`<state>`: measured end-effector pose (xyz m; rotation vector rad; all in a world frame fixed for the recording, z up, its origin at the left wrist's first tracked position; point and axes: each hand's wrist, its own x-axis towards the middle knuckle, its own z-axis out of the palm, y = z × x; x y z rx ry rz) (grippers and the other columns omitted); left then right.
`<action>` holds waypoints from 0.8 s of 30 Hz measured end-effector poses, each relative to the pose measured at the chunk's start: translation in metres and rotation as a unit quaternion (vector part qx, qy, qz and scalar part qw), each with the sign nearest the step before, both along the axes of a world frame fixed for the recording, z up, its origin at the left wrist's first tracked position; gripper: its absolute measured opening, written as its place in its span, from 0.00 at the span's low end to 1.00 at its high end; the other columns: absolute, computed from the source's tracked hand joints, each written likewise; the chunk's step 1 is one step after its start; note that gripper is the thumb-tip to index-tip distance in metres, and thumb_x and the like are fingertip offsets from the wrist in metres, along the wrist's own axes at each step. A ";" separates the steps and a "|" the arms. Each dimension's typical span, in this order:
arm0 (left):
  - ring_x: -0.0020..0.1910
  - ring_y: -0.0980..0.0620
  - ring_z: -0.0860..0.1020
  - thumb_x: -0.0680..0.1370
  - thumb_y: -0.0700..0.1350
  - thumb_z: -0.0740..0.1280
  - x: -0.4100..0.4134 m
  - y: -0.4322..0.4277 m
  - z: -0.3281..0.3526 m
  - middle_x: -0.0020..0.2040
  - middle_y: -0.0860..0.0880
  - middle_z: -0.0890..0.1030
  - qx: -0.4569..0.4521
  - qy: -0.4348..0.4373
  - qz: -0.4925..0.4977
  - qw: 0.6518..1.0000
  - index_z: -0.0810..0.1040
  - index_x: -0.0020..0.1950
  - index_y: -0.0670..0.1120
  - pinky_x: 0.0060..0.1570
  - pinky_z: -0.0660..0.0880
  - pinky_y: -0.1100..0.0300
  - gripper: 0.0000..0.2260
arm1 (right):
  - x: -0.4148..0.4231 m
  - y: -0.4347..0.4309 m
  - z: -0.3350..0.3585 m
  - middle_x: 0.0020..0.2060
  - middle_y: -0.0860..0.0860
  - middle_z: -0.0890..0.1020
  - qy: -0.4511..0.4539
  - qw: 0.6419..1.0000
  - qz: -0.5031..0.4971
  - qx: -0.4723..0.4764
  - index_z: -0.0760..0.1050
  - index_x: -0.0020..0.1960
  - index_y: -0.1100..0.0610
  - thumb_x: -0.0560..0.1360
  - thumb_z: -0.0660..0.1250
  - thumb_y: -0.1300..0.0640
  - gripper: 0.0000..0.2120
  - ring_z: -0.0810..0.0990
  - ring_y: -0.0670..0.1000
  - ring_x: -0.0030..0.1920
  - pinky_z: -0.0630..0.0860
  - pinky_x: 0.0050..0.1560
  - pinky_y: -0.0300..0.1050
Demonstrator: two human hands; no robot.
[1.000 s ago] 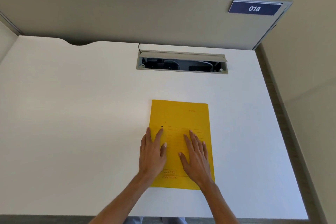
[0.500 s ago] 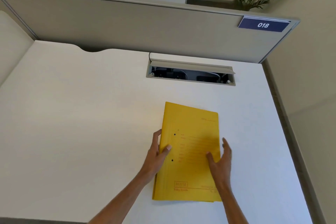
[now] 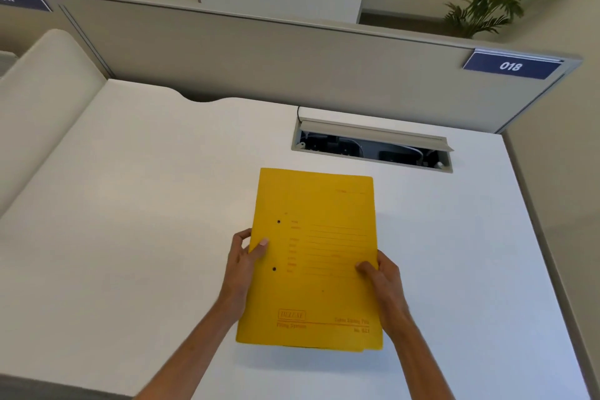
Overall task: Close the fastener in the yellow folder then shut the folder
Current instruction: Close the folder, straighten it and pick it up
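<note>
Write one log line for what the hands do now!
yellow folder: shut | left hand: grips left edge | right hand: grips right edge | fastener: hidden

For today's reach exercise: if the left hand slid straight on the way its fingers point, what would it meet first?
The left hand already grips the yellow folder; its fingers point right, into the cover.
</note>
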<state>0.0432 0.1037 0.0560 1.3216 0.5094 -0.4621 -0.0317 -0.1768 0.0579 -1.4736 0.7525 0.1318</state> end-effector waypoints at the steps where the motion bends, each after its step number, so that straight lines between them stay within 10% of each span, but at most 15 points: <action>1: 0.59 0.36 0.87 0.83 0.50 0.73 0.008 0.008 0.001 0.62 0.43 0.88 0.006 -0.005 0.012 1.000 0.77 0.69 0.56 0.58 0.83 0.31 0.15 | 0.012 0.009 0.003 0.57 0.54 0.89 0.000 1.000 0.006 -0.001 0.81 0.66 0.53 0.83 0.68 0.60 0.13 0.88 0.61 0.55 0.86 0.57 0.65; 16: 0.60 0.42 0.82 0.85 0.49 0.71 0.194 0.110 0.003 0.69 0.43 0.82 0.207 -0.142 0.083 0.964 0.76 0.77 0.49 0.58 0.79 0.46 0.20 | 0.219 0.124 0.017 0.56 0.55 0.87 -0.024 0.998 0.019 -0.052 0.81 0.60 0.56 0.79 0.75 0.56 0.11 0.87 0.59 0.55 0.84 0.60 0.63; 24: 0.60 0.43 0.78 0.85 0.44 0.71 0.287 0.104 -0.016 0.71 0.41 0.79 0.248 -0.125 0.078 0.957 0.75 0.78 0.44 0.58 0.74 0.50 0.21 | 0.300 0.136 -0.006 0.41 0.56 0.82 0.034 0.990 0.017 -0.134 0.77 0.45 0.59 0.80 0.68 0.61 0.05 0.79 0.57 0.40 0.73 0.36 0.45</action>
